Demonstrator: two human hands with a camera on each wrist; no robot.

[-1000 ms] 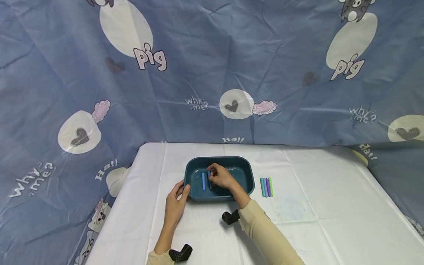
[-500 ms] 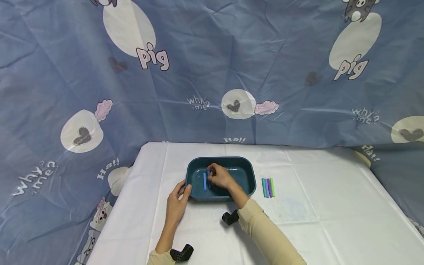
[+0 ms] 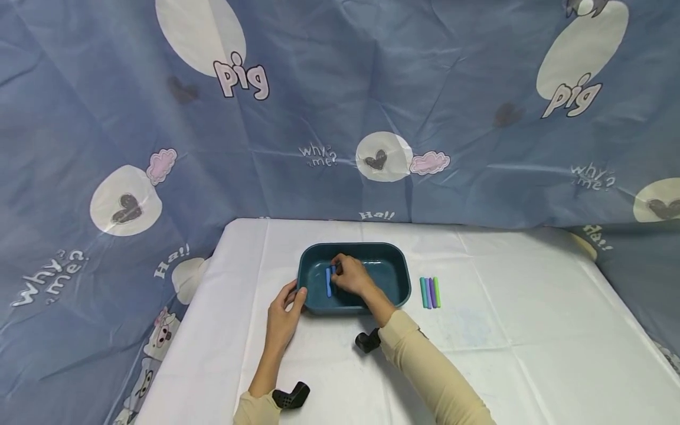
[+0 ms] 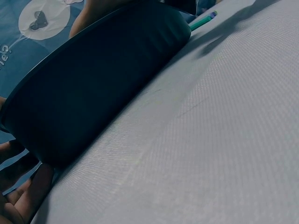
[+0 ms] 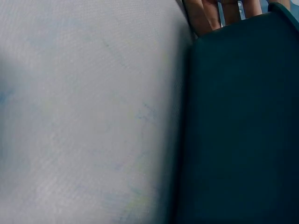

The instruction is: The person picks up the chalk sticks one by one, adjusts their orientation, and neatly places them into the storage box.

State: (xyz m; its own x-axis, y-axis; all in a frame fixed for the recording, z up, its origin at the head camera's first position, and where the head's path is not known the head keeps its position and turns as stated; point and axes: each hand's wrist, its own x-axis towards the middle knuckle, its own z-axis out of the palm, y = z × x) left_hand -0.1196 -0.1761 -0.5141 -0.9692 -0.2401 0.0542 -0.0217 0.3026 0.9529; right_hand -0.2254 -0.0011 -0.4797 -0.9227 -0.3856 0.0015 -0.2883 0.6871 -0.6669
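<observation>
A dark teal tray (image 3: 379, 307) stands on the white cloth. My left hand (image 3: 281, 321) holds its left end, thumb at the rim and fingers along the outer wall; those fingers (image 4: 35, 191) also show in the left wrist view. Inside the tray lies a blue chalk stick (image 3: 328, 283). Just right of it, my right hand (image 3: 353, 276) pinches a darker blue chalk stick (image 3: 333, 270), mostly hidden by the fingers. The two sticks stand nearly side by side. In the right wrist view only the tray's outer wall (image 5: 243, 121) and left-hand fingers (image 5: 231, 11) appear.
Right of the tray, several chalk sticks lie in a row: teal (image 3: 423, 293), lilac, purple (image 3: 431, 293) and green (image 3: 437, 292). Faint coloured smudges mark the white cloth (image 3: 494, 366). A blue printed curtain (image 3: 319, 88) hangs behind the table.
My right hand has shifted slightly left, bringing the darker blue chalk stick closer to the other one. My left hand stays on the tray. The head view has tilted a little.
</observation>
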